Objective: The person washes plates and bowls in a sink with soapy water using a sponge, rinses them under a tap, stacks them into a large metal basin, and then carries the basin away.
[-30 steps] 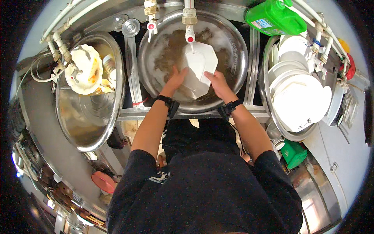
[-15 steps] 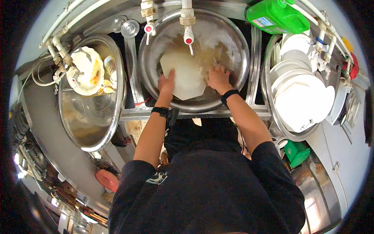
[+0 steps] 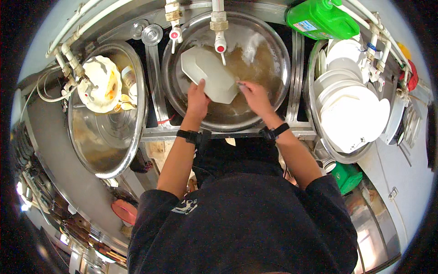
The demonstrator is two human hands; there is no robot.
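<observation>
A white angular plate (image 3: 207, 75) is held tilted over the brownish water in the large round metal basin (image 3: 284, 86). My left hand (image 3: 197, 101) grips its lower left edge, thumb on the upper face and the other fingers hidden beneath. At the plate's right end is my right hand (image 3: 256, 97), its fingers closed in a pinch around a small greyish bit that I cannot make out. Above the plate hangs a white tap (image 3: 220, 39) with a red-marked knob.
On the left, another metal basin (image 3: 107, 175) holds a stained scalloped bowl (image 3: 98, 77) and spoons. White plates (image 3: 353, 118) are stacked in the right basin (image 3: 315, 114), with a green jug (image 3: 326, 20) behind them. Glass lids (image 3: 152, 34) lie between the left and middle basins.
The plate has risen and turned, its face now tilted. My right hand has come up from the water to the plate's right end, and the splashing there has calmed.
</observation>
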